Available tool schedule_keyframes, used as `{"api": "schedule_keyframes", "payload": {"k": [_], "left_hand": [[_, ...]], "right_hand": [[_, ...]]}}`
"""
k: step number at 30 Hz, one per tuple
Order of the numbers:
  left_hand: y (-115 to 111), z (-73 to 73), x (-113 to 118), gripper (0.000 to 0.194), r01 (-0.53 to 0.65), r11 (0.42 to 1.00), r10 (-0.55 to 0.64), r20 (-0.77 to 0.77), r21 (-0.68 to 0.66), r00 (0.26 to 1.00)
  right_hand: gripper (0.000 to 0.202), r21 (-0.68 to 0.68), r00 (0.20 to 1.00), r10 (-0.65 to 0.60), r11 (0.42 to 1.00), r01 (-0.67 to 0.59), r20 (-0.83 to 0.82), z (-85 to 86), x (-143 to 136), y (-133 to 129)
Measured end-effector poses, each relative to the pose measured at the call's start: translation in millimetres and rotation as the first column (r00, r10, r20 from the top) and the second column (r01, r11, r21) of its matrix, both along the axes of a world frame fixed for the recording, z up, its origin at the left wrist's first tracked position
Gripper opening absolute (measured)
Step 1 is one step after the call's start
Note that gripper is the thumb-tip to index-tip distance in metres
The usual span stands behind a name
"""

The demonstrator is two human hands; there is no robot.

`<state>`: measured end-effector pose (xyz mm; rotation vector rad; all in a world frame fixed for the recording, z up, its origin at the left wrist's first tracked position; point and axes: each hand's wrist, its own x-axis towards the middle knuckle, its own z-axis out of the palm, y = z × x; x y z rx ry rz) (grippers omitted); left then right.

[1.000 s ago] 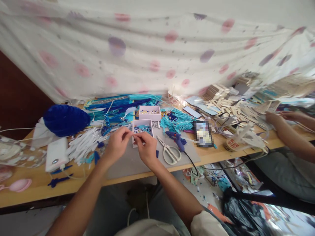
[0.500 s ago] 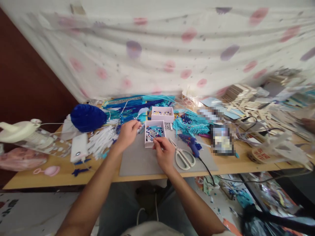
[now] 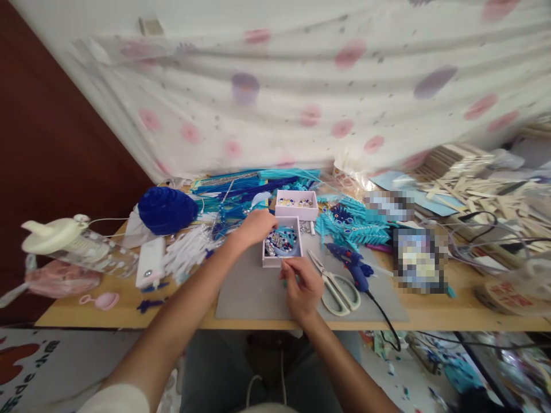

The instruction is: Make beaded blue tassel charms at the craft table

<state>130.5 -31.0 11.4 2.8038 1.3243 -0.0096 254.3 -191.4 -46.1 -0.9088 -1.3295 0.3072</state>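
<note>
A small pale-pink box (image 3: 282, 264) on the grey mat holds beads and bits in silver, blue and turquoise. At its left back edge is my left hand (image 3: 257, 228), fingers bent downward; their tips are partly hidden, and what they grip does not show. By the box's front right corner, my right hand (image 3: 303, 287) is closed in a pinch, and anything in it is too small to make out. A second pink box (image 3: 297, 211) with gold and blue beads stands just behind. Cream-handled scissors (image 3: 337, 289) and a blue glue gun (image 3: 353, 265) lie right of my right hand.
Turquoise pipe-cleaner pieces (image 3: 357, 226) lie behind the glue gun. To the left are white strips (image 3: 186, 252), a power bank (image 3: 150, 263), a blue furry bundle (image 3: 167, 210) and a capped bottle (image 3: 64, 236). Wooden sticks (image 3: 456, 195) pile up at the right.
My left hand has moved right, from beside the front box to its left back edge. My right hand stays near the box's front corner. The whole view has shifted slightly.
</note>
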Motion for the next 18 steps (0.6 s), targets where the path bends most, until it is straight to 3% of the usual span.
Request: {"api": "schedule_keyframes", "payload": {"k": [6, 11, 18], "left_hand": [[-0.2, 2.0, 0.7, 0.025, 0.064, 0.996, -0.064, 0.004, -0.055, 0.998], [-0.6, 7.2, 6.2, 0.024, 0.101, 0.991, -0.096, 0.056, -0.089, 0.994], [2.4, -5.4, 19.9, 0.018, 0.229, 0.96, -0.211, 0.117, -0.161, 0.97]], "right_hand": [[0.019, 0.105, 0.999, -0.018, 0.994, 0.02, -0.027, 7.3, 2.5, -3.7], [0.023, 0.13, 0.999, -0.004, 0.991, -0.002, 0.044, -0.5, 2.9, -3.3], [0.022, 0.134, 0.986, 0.042, 0.989, -0.064, 0.163, -7.5, 0.3, -7.9]]}}
